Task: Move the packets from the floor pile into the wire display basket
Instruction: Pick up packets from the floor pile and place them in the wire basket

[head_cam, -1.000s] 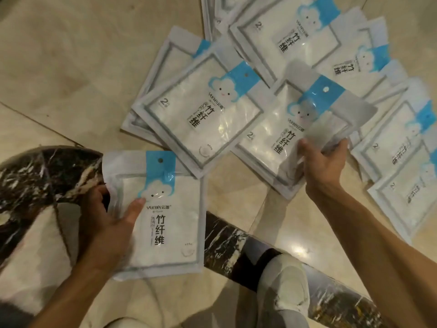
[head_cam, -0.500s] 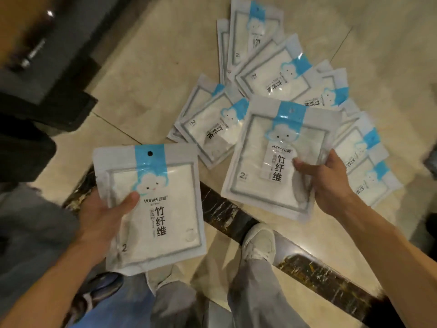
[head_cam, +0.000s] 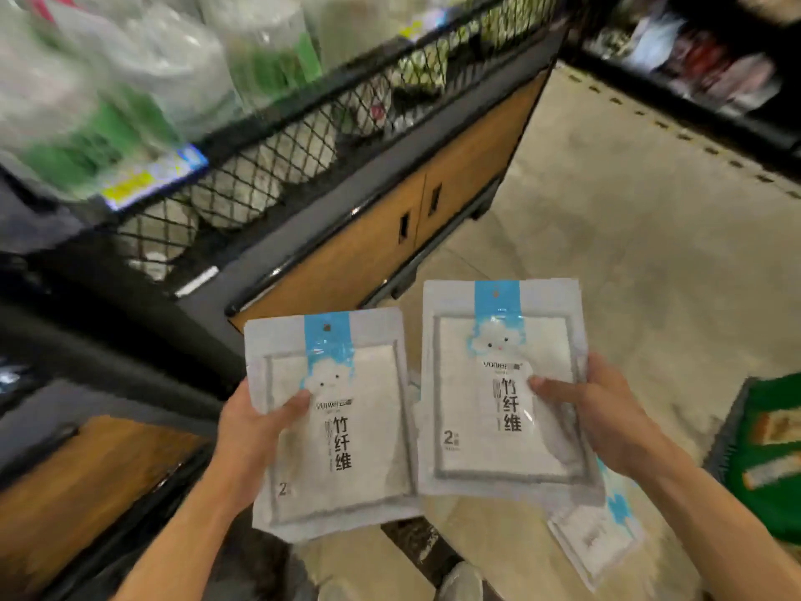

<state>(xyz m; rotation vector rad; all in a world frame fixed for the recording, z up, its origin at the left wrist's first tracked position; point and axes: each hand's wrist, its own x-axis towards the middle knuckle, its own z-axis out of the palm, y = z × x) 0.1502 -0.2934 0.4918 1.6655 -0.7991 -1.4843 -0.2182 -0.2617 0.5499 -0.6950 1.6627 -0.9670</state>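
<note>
- Your left hand (head_cam: 253,431) covers the left edge of its packet (head_cam: 333,427) — fingers behind it are hidden.
- Same on the right hand (head_cam: 594,418): only the thumb shows on the right packet (head_cam: 503,383).
- Floor packet (head_cam: 598,535) sits mostly under the right one.
- Wire basket (head_cam: 277,154) contents are motion-blurred, unreadable; price tag (head_cam: 151,180) too.
- Green bag (head_cam: 767,461) is cut off by the right edge.

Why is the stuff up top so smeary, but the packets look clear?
Head view: the basket and its goods are smeared by motion blur; the packets in the hands stay sharp enough to read, with small glare spots on the plastic.
</note>
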